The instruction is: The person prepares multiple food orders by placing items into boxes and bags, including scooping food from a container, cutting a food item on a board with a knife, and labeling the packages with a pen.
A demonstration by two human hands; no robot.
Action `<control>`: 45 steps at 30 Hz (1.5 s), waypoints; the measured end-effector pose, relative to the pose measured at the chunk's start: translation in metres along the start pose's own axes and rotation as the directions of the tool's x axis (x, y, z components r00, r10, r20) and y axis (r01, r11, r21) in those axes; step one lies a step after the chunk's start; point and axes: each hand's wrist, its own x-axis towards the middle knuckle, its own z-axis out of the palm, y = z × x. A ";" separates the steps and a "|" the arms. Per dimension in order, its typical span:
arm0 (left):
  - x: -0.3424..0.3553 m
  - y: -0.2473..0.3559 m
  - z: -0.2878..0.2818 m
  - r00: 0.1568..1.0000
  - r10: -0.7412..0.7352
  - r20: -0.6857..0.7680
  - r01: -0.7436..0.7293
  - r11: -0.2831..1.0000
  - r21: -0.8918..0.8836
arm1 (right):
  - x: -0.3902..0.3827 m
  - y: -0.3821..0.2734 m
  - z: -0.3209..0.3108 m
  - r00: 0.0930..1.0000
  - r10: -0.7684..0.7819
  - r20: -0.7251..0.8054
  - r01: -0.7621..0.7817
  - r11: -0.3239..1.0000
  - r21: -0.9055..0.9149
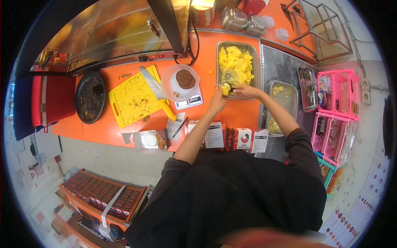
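- Both hands met at the near rim of the steel tray (255, 62), right where the yellow mash (235, 64) was heaped — close in, so a portion could come straight off the pile.
- The left hand (218, 100) was cupped around a small lump of the mash (226, 88), fingers curled about it at the tray's front edge.
- The right hand (244, 91) was closed on what looked like a scoop (230, 87); its bowl was too small to make out clearly, but it sat against the lump in the other hand.
- The mash looked bright yellow, soft and clumpy, piled high toward the back of the tray and thinner near the front, where bare metal showed.
- Just left of the tray stood a kitchen scale (189, 100) with a clear bowl (180, 82) on it holding a dark brown filling (185, 78) — within easy reach of the left arm.
- Further left on the orange tabletop (240, 113) lay a yellow cutting board (134, 97), crumb-strewn, with a big knife (156, 91) resting across its corner, blade up on the board and handle toward the person.
- A second steel tray (283, 103) with scraps of yellow sat to the right, beside the right forearm.
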 end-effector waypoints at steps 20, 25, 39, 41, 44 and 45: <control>-0.258 0.000 -0.230 0.599 0.227 -0.768 -0.259 0.962 0.083 | -0.084 -0.097 0.181 0.997 -0.009 -0.075 0.059 0.699 0.712; -0.359 -0.210 -0.285 0.601 -0.271 -0.752 0.181 0.963 -0.202 | 0.015 -0.156 0.328 0.945 -0.061 0.321 -0.228 0.582 0.781; -0.328 -0.246 -0.272 0.910 -0.402 -0.096 0.278 0.767 -0.579 | 0.141 -0.153 0.485 0.727 -0.385 -0.568 -0.022 0.814 -0.581; -0.325 -0.249 -0.274 0.914 -0.398 -0.077 0.291 0.776 -0.560 | 0.112 -0.144 0.452 0.996 0.051 -0.074 0.034 0.550 0.834; -0.325 -0.248 -0.279 0.887 -0.453 -0.086 0.317 0.736 -0.598 | 0.045 -0.142 0.408 0.997 -0.032 0.066 -0.054 0.289 0.956; -0.324 -0.247 -0.282 0.884 -0.456 -0.105 0.290 0.710 -0.642 | 0.028 -0.119 0.387 0.980 -0.199 -0.005 0.065 0.298 0.952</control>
